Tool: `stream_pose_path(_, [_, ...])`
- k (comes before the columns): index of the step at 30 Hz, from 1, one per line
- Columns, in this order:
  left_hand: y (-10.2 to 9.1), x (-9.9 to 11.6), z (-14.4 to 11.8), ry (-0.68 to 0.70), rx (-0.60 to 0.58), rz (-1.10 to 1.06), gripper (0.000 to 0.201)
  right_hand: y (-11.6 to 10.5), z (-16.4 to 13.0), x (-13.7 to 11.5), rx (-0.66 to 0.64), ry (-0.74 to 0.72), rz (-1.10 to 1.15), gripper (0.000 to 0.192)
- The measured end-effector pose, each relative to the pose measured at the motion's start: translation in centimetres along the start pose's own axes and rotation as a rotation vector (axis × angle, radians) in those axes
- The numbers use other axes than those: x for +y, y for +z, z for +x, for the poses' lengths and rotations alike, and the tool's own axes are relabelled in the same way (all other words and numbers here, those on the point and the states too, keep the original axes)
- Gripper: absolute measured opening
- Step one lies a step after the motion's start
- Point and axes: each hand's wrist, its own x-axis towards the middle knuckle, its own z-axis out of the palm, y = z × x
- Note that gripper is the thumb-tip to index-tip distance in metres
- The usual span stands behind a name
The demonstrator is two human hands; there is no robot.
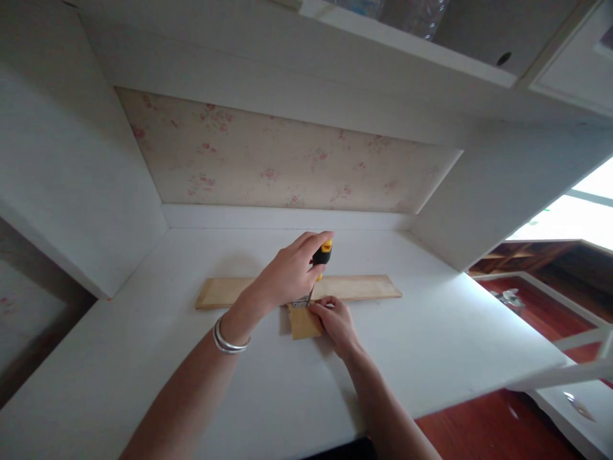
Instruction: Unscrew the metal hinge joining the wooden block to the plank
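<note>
My left hand (290,271) is closed around the black and yellow handle of a screwdriver (322,252). The tool is held nearly upright, its shaft pointing down at a metal hinge (301,300). This hinge lies where a long pale wooden board (359,287) meets a small wooden block (304,323). Beside the screwdriver's tip, my right hand (338,322) grips the block's right upper edge with thumb and fingers. Whether a screw sits under the tip is too small to tell. My left hand and forearm cover part of the board and hinge.
The white desktop (182,377) lies between two side panels, with flowered wallpaper (287,160) behind. An overhead shelf (412,57) holds clear plastic items. On the right are a white chair (579,396) and reddish floor (464,425).
</note>
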Motion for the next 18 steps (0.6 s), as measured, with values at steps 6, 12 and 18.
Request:
stream_pose_path(6, [0.8,0.1,0.3,-0.028,0.053,0.110,0.049,-0.2,0.2,0.2,-0.043,-0.013,0.013,0.029])
stream_pose_path(12, [-0.8,0.4,0.1,0.019,-0.058,-0.031,0.052,-0.3,0.5,0.5,-0.044,-0.020,0.002,0.031])
stream_pose_path(18, [-1.0,-0.2,0.1,-0.014,0.019,0.053,0.046,-0.3,0.8,1.0,-0.050,-0.032,0.008,0.030])
